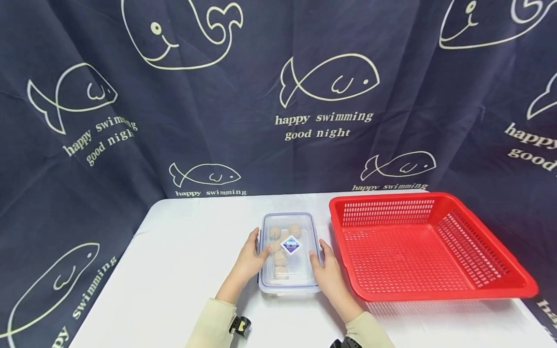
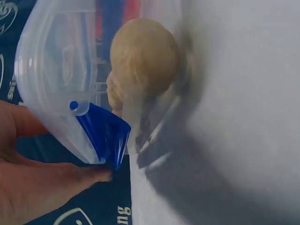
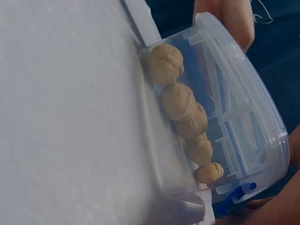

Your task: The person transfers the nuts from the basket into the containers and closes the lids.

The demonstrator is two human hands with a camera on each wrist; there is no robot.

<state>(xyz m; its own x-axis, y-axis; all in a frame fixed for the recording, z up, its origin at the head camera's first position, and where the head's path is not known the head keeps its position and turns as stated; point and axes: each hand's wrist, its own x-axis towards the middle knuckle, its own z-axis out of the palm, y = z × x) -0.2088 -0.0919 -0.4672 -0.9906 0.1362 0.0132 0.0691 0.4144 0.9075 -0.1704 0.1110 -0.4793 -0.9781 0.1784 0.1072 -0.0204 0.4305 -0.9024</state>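
A clear plastic food storage box [image 1: 302, 270] with a blue-edged lid sits on the table, several walnuts [image 3: 178, 101] inside it. Its lid bears a diamond-shaped sticker [image 1: 290, 245]. My left hand [image 1: 251, 258] grips the left side, thumb over the lid's edge and fingers down along the wall. On the opposite side my right hand [image 1: 328, 272] holds the box, its thumb on the lid near the rim. In the left wrist view a blue latch [image 2: 107, 136] slants away from the box wall, with a fingertip at its lower end. Another blue latch [image 3: 236, 193] shows in the right wrist view.
A large red plastic basket [image 1: 404, 295] with perforated walls stands to the right of the box, close to my right hand. White cloth covers the table [image 1: 183, 270]. Behind it hangs a dark blue curtain [image 1: 252, 121] with fish and whale drawings.
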